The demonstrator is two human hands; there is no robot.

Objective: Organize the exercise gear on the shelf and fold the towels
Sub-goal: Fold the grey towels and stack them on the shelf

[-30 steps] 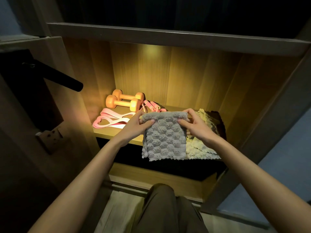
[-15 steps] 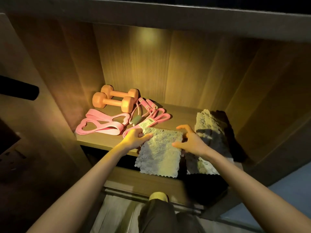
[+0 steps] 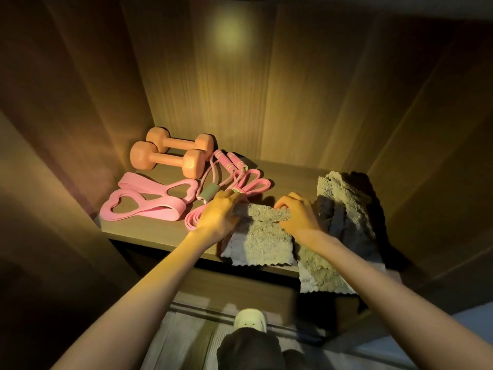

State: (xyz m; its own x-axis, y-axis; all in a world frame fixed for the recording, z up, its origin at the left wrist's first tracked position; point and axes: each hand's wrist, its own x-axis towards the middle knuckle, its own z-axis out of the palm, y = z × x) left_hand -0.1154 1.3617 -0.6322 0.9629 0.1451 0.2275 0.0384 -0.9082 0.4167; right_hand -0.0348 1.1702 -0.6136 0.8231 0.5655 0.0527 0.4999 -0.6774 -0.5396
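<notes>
1. At the left of centre, pink resistance bands lie flat on the wooden shelf, near its front edge.
2. Above them in the frame, two orange dumbbells lie side by side and parallel, close to the shelf's back left corner.
3. Just right of the dumbbells is a pink jump rope. Its two handles lie together and its cord is looped toward the middle of the frame, reaching the left hand.
4. The left hand, at centre, has its fingers curled round the left end of the grey towel's doubled-over far edge.
5. The grey towel lies at the front of the shelf, at centre, and its near edge hangs a little over the lip.
6. The right hand pinches the right end of that same fold with its fingers bent.
7. To the right, a second towel lies rumpled just beside the right wrist, and its near end droops over the shelf front.
8. At bottom centre, a pale shoe shows on the floor.
</notes>
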